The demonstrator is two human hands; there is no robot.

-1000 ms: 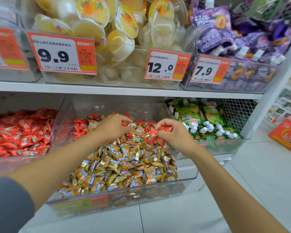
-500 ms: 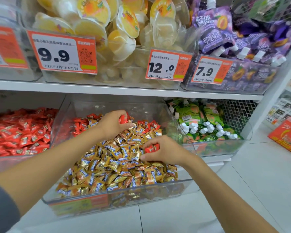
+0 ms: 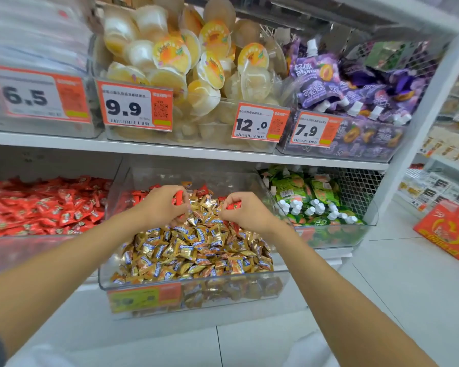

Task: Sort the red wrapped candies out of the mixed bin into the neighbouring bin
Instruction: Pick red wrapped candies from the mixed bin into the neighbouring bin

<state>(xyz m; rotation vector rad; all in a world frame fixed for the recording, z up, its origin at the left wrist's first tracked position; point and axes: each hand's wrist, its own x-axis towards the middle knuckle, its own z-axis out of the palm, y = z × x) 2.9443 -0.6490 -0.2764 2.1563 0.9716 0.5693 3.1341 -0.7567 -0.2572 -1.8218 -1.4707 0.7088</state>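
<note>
A red wrapped candy (image 3: 178,199) is pinched between the curled fingers and thumb of the left hand (image 3: 161,206), which is held over the back left part of the clear plastic mixed bin (image 3: 191,282). A second red wrapped candy (image 3: 235,205) is gripped in the same way by the right hand (image 3: 248,213), over the back right part of that bin. Each hand is closed round its candy, and the two hands are near each other but apart.

The mixed bin is filled mostly with gold-and-blue wrapped candies (image 3: 196,250). A few loose red candies (image 3: 139,194) are seen at its back, beside the left hand. The neighbouring clear bin (image 3: 16,252) is set just beside it on the left and is heaped with a mass of red wrapped candies (image 3: 43,207).

On the right, a third clear bin (image 3: 337,234) is filled with green spouted pouches (image 3: 310,192) with white caps. On the white shelf (image 3: 170,151) above, round yellow-lidded jelly cups (image 3: 186,62) and purple spouted pouches (image 3: 326,83) are stocked in further clear bins. The fronts of these bins are fitted with orange-and-white price tags (image 3: 137,107) marked 6.5, 9.9, 12.0 and 7.9. An orange carton (image 3: 447,230) is stood on the pale tiled floor (image 3: 382,300) at the far right.
</note>
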